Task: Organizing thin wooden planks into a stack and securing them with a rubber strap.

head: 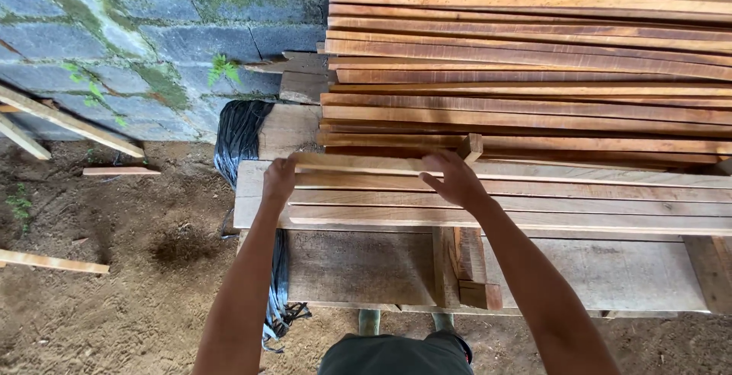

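Gripping pale slat (358, 163) (end edge): left hand (278, 181), right hand (455, 181), fingers closed.

An outdoor woodworking yard is shown. Sawn reddish planks (526, 70) are stacked against a mossy stone block wall (114, 47). In front of that wall a rough plank workbench (610, 268) is set, and offcuts (53, 262) are scattered on the bare earth (137, 283) beside it.

bench (610, 272): rough wooden board | on it: pale slats (534, 200), small block (467, 254)
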